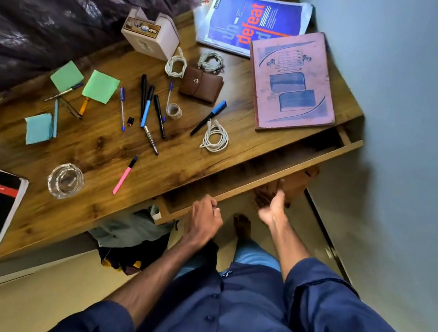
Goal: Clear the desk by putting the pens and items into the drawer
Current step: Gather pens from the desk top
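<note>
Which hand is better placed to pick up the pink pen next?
Probably left: the left hand, at the drawer front, is nearer the pink pen; the right hand is farther right.

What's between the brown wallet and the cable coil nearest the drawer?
Head view: a black marker with a blue cap, lying diagonally between wallet and coil.

Soft, even light covered the desk (98, 151), a broad shadow darkened the grey wall (377, 168) beside it, wide-angle distortion bent the edges, and the right hand (272, 208) was motion-blurred.
</note>
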The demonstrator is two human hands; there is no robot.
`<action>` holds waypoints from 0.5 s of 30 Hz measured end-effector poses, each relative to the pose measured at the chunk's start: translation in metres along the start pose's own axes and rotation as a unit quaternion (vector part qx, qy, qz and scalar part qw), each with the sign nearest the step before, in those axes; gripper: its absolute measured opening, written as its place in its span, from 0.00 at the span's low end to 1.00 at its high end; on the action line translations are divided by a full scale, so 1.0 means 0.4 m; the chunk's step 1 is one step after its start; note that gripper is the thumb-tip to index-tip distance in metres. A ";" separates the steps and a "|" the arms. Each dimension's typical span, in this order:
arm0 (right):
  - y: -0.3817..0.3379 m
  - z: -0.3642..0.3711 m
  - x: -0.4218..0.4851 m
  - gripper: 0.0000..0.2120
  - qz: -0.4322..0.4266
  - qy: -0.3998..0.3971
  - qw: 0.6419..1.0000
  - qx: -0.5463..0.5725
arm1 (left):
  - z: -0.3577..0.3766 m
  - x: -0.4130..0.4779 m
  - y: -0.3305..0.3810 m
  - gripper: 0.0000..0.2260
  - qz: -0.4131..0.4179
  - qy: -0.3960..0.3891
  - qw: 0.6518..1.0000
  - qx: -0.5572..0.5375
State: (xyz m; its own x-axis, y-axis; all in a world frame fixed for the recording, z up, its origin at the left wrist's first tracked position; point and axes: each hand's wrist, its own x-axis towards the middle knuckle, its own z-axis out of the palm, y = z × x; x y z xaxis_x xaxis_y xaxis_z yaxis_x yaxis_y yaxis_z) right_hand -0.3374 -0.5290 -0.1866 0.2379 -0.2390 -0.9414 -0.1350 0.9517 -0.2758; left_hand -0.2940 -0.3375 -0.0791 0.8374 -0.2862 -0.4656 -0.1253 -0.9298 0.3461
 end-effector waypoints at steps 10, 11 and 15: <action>-0.018 0.056 -0.224 0.15 -0.562 -0.146 0.527 -0.621 | 0.000 0.024 -0.050 0.09 0.101 -0.015 0.992 0.069; -0.001 0.072 -0.210 0.19 -0.533 -0.157 0.460 -0.693 | 0.005 0.020 -0.054 0.09 0.107 -0.012 0.992 0.073; 0.057 0.057 -0.194 0.26 -0.461 -0.114 0.284 -0.833 | 0.011 -0.002 -0.055 0.10 0.120 -0.027 0.989 0.078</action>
State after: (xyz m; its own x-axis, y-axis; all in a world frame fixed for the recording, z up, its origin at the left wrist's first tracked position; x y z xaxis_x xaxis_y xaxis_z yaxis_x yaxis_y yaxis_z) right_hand -0.3370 -0.4845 -0.1155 0.9410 -0.0393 -0.3360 -0.1374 -0.9520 -0.2734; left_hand -0.2945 -0.3179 -0.0898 0.7449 -0.5107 -0.4292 -0.4014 -0.8570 0.3232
